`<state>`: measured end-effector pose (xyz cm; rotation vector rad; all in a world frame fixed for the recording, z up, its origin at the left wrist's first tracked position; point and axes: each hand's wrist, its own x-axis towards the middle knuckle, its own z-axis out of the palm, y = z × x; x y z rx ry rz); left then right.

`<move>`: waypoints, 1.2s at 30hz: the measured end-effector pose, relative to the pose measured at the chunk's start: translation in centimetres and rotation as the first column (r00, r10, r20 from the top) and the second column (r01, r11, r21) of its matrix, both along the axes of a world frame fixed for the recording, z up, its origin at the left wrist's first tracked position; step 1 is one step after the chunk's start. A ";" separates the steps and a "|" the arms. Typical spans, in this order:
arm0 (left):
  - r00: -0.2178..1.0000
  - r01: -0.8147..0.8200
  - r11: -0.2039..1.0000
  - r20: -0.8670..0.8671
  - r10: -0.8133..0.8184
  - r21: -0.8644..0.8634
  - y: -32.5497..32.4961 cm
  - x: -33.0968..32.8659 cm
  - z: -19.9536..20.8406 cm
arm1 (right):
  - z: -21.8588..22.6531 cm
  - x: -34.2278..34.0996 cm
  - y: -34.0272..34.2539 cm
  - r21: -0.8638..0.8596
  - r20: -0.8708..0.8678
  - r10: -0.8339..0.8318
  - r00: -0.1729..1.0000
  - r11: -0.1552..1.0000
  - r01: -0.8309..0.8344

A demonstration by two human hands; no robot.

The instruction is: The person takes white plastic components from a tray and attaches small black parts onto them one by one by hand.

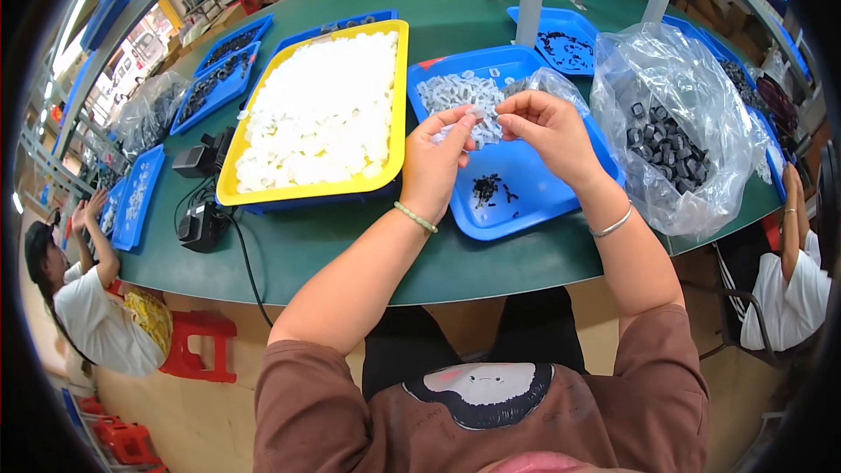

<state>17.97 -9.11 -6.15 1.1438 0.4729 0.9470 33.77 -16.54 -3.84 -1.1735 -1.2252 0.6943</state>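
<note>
Both my hands meet above a blue tray with their fingertips close together. Between thumb and fingers, my left hand pinches a small whitish plastic piece. Just to its right, my right hand is closed in a pinch; whatever its fingertips hold is too small to make out. Behind and below the fingers, a heap of translucent grey plastic pieces fills the tray's far part. Tiny black parts lie in a small pile in its near part.
A yellow tray heaped with white pieces stands left. At right, an open clear plastic bag holds black blocks. Black adapters and a cable lie at left. A metal post rises behind the tray. People sit at both sides.
</note>
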 end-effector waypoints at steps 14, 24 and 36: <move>1.000 0.007 1.000 -0.009 -0.007 0.003 -0.2 0.0 0.2 | 0.2 -1.1 -0.7 0.037 0.234 -0.071 0.970 0.997 0.064; 1.000 0.016 1.000 -0.007 -0.016 0.023 -0.1 0.1 -0.1 | 0.0 -1.3 -0.1 0.310 0.512 -0.285 0.810 0.941 0.135; 0.998 0.052 0.998 -0.019 -0.051 0.023 0.0 0.2 -0.2 | 0.3 -1.0 -0.3 0.307 0.561 -0.284 0.777 0.944 0.123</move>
